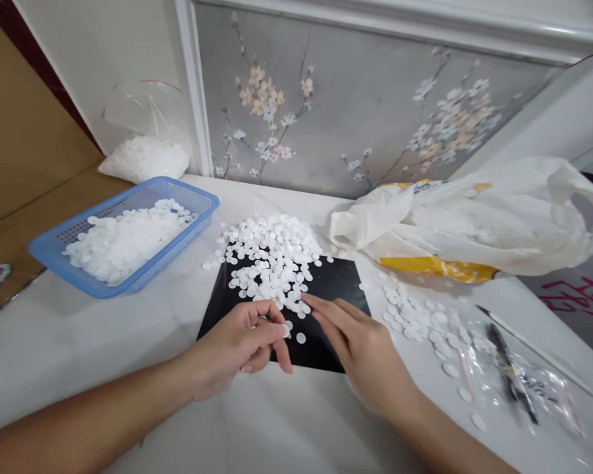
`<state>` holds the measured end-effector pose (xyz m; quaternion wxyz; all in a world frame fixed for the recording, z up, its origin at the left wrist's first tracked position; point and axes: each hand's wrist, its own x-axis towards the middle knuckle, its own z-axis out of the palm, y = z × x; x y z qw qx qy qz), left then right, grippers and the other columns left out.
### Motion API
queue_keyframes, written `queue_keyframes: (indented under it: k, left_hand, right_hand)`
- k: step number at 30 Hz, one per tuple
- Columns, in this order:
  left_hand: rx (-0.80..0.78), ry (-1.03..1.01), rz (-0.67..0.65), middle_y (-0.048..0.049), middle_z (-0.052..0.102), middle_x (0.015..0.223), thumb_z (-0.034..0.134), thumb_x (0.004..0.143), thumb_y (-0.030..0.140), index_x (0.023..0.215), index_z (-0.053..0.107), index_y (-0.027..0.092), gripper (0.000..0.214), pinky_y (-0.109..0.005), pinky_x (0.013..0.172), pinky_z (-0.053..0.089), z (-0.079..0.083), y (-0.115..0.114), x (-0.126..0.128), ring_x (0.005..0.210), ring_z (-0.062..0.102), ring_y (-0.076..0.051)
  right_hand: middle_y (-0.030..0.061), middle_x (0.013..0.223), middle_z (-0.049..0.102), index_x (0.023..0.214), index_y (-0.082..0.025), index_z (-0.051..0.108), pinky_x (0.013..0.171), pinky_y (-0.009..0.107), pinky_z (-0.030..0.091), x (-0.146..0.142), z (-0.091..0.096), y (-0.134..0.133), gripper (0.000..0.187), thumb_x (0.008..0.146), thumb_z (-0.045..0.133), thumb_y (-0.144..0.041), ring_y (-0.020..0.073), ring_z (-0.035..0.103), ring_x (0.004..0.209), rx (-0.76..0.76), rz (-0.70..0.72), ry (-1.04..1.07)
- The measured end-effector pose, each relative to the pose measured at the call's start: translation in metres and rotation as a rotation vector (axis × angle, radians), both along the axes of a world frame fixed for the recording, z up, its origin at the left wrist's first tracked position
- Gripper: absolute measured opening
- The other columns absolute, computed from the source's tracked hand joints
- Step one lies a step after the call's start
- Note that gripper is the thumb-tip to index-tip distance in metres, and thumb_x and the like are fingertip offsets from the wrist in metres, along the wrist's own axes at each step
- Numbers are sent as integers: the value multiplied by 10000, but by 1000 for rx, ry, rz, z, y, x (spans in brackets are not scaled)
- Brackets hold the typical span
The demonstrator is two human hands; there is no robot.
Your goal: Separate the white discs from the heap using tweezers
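A heap of small white round discs spreads over a black sheet on the white table. My left hand is above the sheet's front left part, closed, with thumb and index finger pinching a white disc. Beside it, over the sheet's right part, is my right hand. Its index finger stretches to the near edge of the heap, close to or touching a disc there, and no disc shows between its fingers. A single loose disc lies on the sheet between both hands.
At left stands a blue plastic basket holding many discs, with a clear bag of white pieces behind it. A white plastic bag lies at right. Near it are scattered discs, a black pen, a thin white stick and clear packets.
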<state>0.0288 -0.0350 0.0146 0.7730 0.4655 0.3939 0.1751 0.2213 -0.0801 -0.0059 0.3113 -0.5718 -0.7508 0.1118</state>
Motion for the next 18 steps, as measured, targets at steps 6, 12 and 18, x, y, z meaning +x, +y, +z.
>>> queue_keyframes:
  k: [6,12,18]
  left_hand:
    - [17,-41,127,4,622,590,536,836,328,689,451,171,231,-216,447,138,1,11,-6,372,248,-16]
    - [40,6,189,-18,592,624,464,828,285,623,465,168,235,-233,444,171,1,25,-11,396,271,-47]
    - [612,401,-31,49,376,452,558,829,447,583,505,202,351,-247,491,180,-11,18,-6,439,308,-110]
  right_hand:
    - [-26,614,601,818,-216,610,479,238,436,12,-2,9,175,886,552,-366,138,551,518,-263,-117,41]
    - [-13,806,596,747,-207,599,574,229,456,3,-10,7,82,807,642,-169,117,588,632,-373,57,98]
    - [-31,716,600,749,-202,569,540,221,419,-5,-10,13,111,792,639,-127,117,551,593,-396,64,198]
